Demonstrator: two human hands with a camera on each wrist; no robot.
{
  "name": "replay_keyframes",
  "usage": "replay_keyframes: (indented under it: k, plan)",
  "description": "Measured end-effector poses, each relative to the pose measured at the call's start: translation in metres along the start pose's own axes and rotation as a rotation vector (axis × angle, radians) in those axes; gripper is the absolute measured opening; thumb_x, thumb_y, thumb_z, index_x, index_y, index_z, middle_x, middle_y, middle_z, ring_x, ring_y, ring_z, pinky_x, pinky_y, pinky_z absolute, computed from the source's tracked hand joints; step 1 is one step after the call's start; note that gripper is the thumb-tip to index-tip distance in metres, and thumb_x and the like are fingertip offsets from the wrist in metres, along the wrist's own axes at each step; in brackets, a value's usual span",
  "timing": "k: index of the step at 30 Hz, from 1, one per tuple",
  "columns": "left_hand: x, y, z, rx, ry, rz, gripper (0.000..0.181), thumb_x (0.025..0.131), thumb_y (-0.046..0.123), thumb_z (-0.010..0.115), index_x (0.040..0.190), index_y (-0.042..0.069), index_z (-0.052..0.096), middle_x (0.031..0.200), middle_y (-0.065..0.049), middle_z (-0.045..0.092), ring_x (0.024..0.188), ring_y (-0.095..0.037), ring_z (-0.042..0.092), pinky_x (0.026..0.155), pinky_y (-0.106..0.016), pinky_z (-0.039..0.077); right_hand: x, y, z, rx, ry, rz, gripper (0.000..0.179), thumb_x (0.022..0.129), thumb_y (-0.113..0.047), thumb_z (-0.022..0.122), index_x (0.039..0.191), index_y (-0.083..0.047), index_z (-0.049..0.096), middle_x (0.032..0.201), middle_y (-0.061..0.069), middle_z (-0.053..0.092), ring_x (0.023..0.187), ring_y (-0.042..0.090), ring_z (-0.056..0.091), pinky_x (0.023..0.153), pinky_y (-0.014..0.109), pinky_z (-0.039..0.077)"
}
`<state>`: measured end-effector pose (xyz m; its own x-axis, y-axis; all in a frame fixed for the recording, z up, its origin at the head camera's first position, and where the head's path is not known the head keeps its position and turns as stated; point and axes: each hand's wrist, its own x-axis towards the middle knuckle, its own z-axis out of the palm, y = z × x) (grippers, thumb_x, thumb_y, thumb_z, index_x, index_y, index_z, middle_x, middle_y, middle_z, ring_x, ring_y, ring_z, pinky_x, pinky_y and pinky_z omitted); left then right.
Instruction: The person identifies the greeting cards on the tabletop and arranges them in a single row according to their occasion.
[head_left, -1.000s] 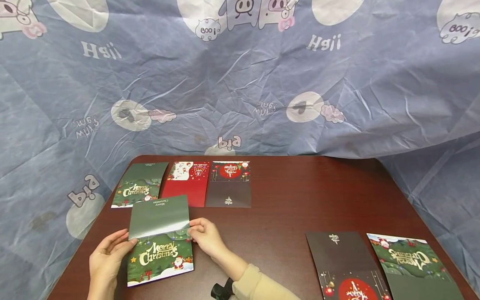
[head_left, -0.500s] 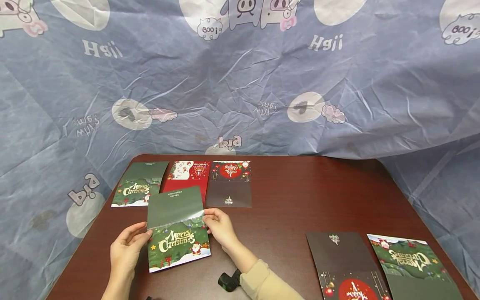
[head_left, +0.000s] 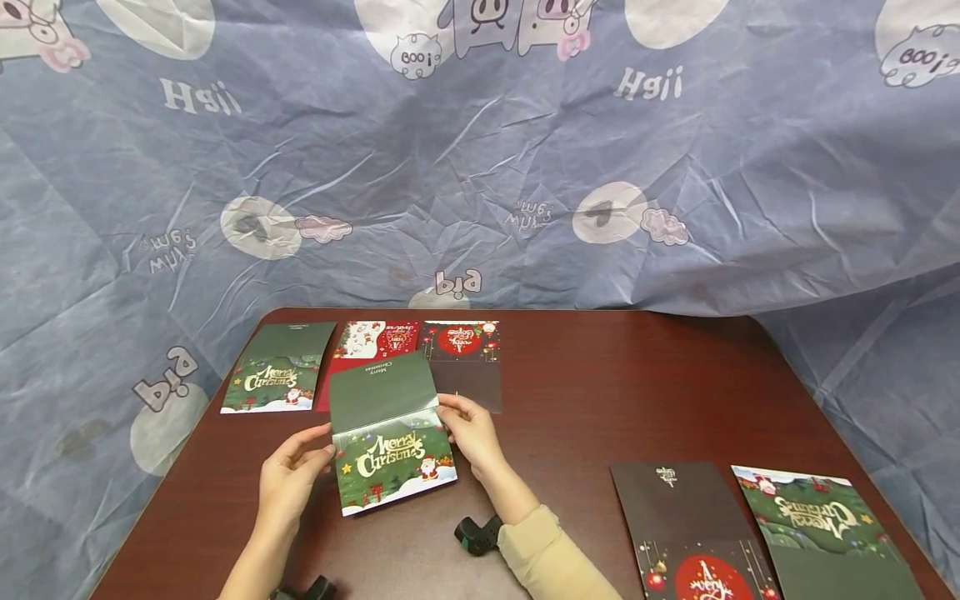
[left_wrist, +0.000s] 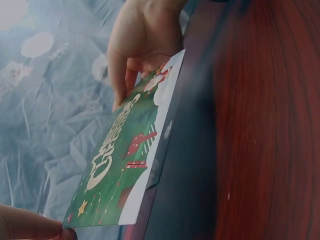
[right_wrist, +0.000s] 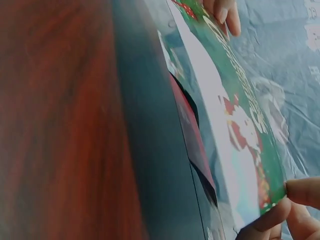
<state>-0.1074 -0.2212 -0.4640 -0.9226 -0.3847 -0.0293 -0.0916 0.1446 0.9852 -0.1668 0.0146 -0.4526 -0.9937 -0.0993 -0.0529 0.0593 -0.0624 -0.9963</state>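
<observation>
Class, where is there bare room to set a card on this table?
Bare: the table right of the three-card row, beyond the near dark card and near green card; also between that dark card and the right hand. Crowded: that row, partly hidden by the held card.

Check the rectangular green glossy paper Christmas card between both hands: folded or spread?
Spread. The card shows its dark-green upper panel and illustrated lower panel together, meeting at a crease.

I view a screened-off work spot, its room type unclear to me: cartoon-printed blue cloth [head_left: 420, 167] hangs behind and around a reddish-brown, wood-grained bench [head_left: 577, 400].
</observation>
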Motion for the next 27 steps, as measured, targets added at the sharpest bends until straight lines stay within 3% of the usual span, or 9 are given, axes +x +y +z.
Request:
replay_keyframes:
  k: [8, 15, 20, 27]
  plan:
    - [0.006, 0.003, 0.022, -0.004, -0.086, 0.051, 0.036, 0.081, -0.005, 0.066, 0.117, 0.003, 0.064, 0.083, -0.012, 0.07, 0.072, -0.011, 0.065, 0.064, -0.023, 0.049, 0.024, 0.021, -0.024, -0.026, 0.042, 0.03, 0.03, 0.089, -0.007, 0.059, 0.117, 0.003, 0.063, 0.079, 0.002, 0.061, 0.068, 0.009, 0.051, 0.058, 0.023, 0.043]
    - [0.011, 0.007, 0.042, -0.062, -0.119, 0.069, 0.038, 0.08, -0.008, 0.065, 0.118, 0.0, 0.063, 0.088, -0.017, 0.069, 0.074, -0.009, 0.065, 0.067, -0.02, 0.05, 0.03, 0.02, -0.04, -0.018, 0.098, 0.047, 0.031, 0.087, -0.006, 0.059, 0.117, 0.002, 0.062, 0.085, 0.002, 0.065, 0.068, 0.007, 0.056, 0.063, 0.023, 0.045]
    - [0.014, 0.007, 0.057, -0.125, -0.111, 0.101, 0.035, 0.079, -0.011, 0.064, 0.114, -0.002, 0.064, 0.093, -0.019, 0.066, 0.075, -0.011, 0.066, 0.068, -0.019, 0.051, 0.032, 0.016, -0.051, -0.005, 0.141, 0.06, 0.027, 0.087, -0.007, 0.061, 0.112, 0.003, 0.064, 0.087, 0.003, 0.067, 0.069, 0.008, 0.055, 0.065, 0.023, 0.046]
    - [0.018, 0.008, 0.081, -0.197, -0.073, 0.137, 0.028, 0.079, -0.01, 0.066, 0.106, -0.007, 0.065, 0.083, -0.022, 0.067, 0.071, -0.01, 0.066, 0.065, -0.017, 0.05, 0.036, 0.013, -0.068, 0.0, 0.208, 0.04, 0.026, 0.087, -0.006, 0.064, 0.111, 0.004, 0.066, 0.085, 0.004, 0.067, 0.069, 0.008, 0.055, 0.066, 0.025, 0.048]
